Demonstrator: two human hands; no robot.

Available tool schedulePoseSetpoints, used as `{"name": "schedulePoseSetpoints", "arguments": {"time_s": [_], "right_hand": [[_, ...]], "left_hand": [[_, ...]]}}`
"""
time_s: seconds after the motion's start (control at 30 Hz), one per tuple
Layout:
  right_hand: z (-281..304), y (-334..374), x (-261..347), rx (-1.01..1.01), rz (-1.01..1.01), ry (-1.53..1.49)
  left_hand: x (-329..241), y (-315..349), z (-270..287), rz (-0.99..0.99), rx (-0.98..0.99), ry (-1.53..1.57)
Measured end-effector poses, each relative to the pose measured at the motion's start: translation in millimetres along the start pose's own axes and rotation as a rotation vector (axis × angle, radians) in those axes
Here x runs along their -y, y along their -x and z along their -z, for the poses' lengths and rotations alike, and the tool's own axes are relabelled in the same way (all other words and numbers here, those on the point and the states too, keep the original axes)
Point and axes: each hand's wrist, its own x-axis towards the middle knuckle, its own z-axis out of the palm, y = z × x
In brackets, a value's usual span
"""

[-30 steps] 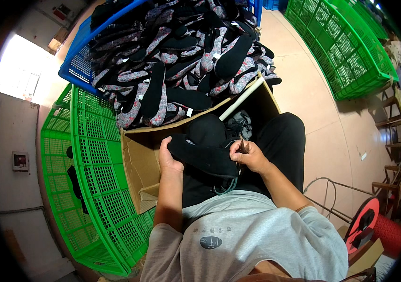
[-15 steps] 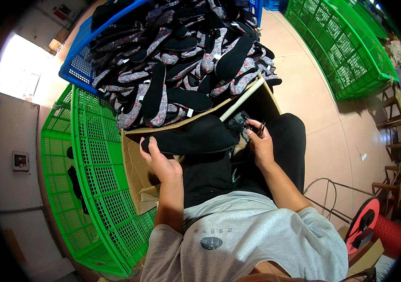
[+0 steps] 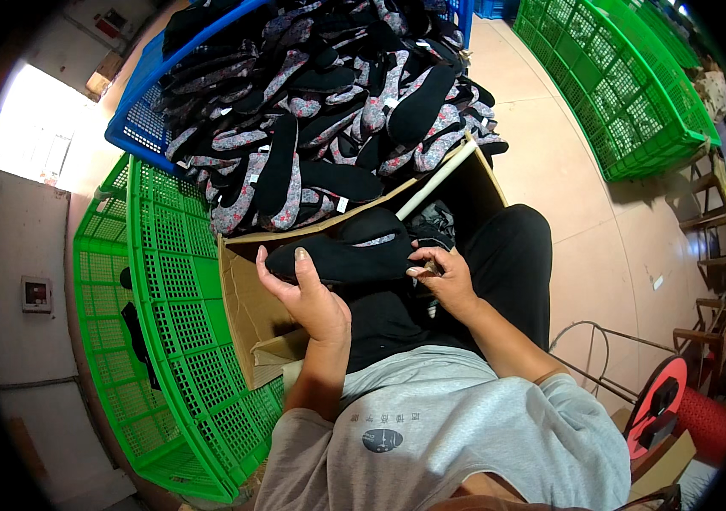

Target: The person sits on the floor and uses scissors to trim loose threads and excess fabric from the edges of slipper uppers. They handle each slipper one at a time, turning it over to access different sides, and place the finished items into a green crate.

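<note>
A black slipper [image 3: 337,258] with a strip of floral lining showing at its opening lies across my lap, over a cardboard box. My left hand [image 3: 312,294] is closed on its left end, with the thumb on top. At the slipper's right end, my right hand [image 3: 446,277] is closed, its fingertips pinching the edge. Something small and dark sits in that palm, mostly hidden by the fingers. The open cardboard box [image 3: 248,298] stands in front of me, with crumpled dark material [image 3: 434,223] inside and a pale rod [image 3: 438,179] across its corner.
Beyond the box, black-and-floral slippers [image 3: 320,111] are heaped high by a blue crate [image 3: 137,119]. Green crates [image 3: 180,315] stand at my left, and more green crates [image 3: 618,94] at the far right. A red-rimmed reel [image 3: 659,404] is near my right elbow.
The slipper has turned so that its lined opening shows. My right hand has moved left onto the slipper's end; dark finger loops seen in it before are now hidden.
</note>
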Motion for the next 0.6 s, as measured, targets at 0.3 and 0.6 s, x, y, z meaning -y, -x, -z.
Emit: {"name": "schedulePoseSetpoints", "arguments": {"time_s": [0.3,0.6], "right_hand": [[-7.8,0.5,6.3,-0.02,0.06,0.09],[5.7,-11.0,-8.1,-0.438,-0.436,-0.571]], "left_hand": [[1.3,3.8,-3.0,0.002,0.007,0.019],[5.6,0.9,0.7,-0.005,0.003,0.02]]}}
